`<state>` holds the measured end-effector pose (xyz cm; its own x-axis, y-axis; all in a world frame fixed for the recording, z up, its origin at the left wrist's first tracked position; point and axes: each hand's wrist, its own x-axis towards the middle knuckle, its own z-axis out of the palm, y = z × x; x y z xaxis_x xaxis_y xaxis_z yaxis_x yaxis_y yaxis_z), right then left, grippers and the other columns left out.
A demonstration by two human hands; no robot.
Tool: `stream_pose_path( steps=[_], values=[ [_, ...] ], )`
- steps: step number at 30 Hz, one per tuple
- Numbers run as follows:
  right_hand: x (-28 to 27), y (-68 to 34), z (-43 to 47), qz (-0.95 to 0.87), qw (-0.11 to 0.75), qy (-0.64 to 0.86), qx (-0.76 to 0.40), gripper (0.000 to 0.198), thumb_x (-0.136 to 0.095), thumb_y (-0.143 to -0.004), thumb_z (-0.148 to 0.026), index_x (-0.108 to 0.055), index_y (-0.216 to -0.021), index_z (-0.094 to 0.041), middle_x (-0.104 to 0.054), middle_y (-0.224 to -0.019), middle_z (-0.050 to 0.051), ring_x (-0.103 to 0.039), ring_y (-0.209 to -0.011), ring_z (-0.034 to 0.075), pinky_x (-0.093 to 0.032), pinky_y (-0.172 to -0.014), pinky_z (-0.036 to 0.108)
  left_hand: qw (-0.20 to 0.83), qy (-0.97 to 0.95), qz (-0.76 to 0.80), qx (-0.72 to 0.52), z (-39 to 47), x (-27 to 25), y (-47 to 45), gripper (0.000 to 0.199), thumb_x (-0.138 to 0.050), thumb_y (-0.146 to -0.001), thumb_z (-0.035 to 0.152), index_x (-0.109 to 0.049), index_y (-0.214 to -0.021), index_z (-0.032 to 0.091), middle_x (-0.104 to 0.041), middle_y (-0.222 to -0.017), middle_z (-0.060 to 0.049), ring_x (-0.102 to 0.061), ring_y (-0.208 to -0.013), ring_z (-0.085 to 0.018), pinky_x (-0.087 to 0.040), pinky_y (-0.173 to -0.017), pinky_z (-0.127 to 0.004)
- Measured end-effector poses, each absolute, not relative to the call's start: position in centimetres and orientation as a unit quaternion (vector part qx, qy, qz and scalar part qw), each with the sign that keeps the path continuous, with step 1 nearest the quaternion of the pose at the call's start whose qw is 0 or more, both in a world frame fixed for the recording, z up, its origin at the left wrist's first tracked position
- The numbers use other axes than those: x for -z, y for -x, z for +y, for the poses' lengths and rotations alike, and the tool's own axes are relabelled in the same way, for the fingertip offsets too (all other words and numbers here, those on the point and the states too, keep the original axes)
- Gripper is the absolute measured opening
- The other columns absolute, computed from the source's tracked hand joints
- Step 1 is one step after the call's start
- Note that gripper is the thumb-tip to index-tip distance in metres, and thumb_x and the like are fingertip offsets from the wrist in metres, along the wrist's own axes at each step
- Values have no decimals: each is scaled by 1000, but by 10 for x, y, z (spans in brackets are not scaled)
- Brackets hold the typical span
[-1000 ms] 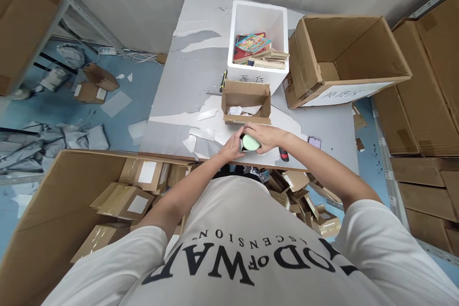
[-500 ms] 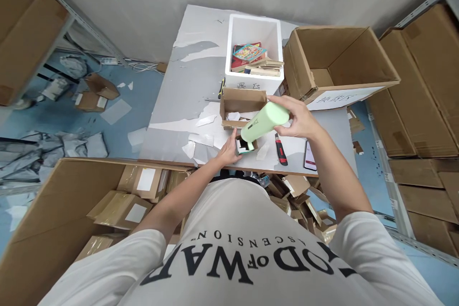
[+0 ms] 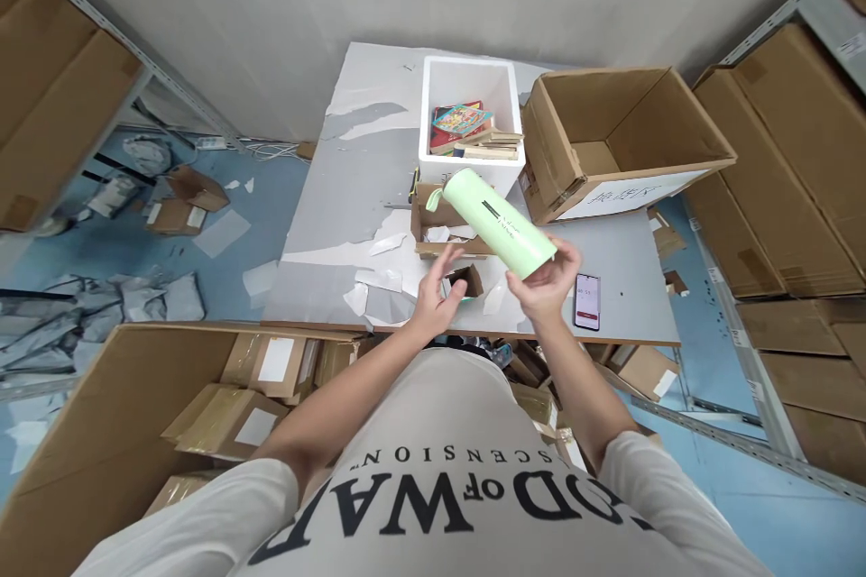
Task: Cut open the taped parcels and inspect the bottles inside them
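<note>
A pale green bottle [image 3: 497, 221] with a loop strap at its upper left end is in my right hand [image 3: 547, 284], which grips its lower end. The bottle is tilted above the table, dark print facing up. My left hand [image 3: 437, 296] has its fingers apart and holds nothing. Beside it on the table stands a small opened box [image 3: 468, 282], partly behind the fingers. Just behind that, partly covered by the bottle, sits a shallow open cardboard box [image 3: 426, 245] with white paper scraps inside.
At the back stand a white foam box [image 3: 472, 72] of books and a large open carton [image 3: 629, 185]. A phone [image 3: 587, 302] lies at right. Torn paper [image 3: 379, 282] is scattered at left. A big carton [image 3: 135, 343] of small boxes stands below the table's left edge.
My right hand has lifted the bottle out of the small box and turned it, so its strap end points up and left. My left hand has come off that box and opened.
</note>
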<state>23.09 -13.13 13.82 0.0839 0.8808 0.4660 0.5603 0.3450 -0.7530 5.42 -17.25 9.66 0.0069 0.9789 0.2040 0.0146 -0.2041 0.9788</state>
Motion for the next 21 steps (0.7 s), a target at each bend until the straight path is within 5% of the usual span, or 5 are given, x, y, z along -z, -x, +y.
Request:
stream_pose_path(
  steps=[5, 11, 16, 21],
  values=[
    [-117, -194, -163, -641, 460, 604, -114, 82, -76, -63, -48, -24, -124, -29, -36, -127, 21, -44, -126, 39, -45, -93, 66, 639, -477, 286, -532, -160, -142, -79, 85, -67, -74, 63, -39, -142, 21, -54, -137, -15, -52, -127, -31, -46, -103, -43],
    [-93, -203, -182, -704, 430, 538, -172, 69, -72, -65, -50, -34, -117, -26, -46, -124, 21, -47, -125, 40, -40, -96, 67, 673, -414, 320, -523, -166, -132, -65, 85, -82, -65, 44, -42, -138, 24, -60, -129, -12, -59, -118, -29, -49, -99, -43],
    [-138, -233, -132, -694, 462, 480, -272, 49, -46, -87, -51, -39, -127, -23, -51, -129, 17, -53, -120, 30, -48, -95, 51, 660, -412, 365, -511, -173, -118, -55, 90, -86, -59, 39, -44, -138, 25, -58, -132, -10, -57, -120, -29, -48, -100, -43],
    [-200, -242, -66, -691, 338, 491, -408, 44, -57, -80, -61, -57, -103, -23, -65, -104, 7, -62, -88, 21, -55, -75, 38, 653, -443, 379, -483, -182, -112, -63, 98, -87, -57, 37, -41, -143, 24, -58, -133, -11, -56, -121, -30, -48, -100, -44]
  ],
)
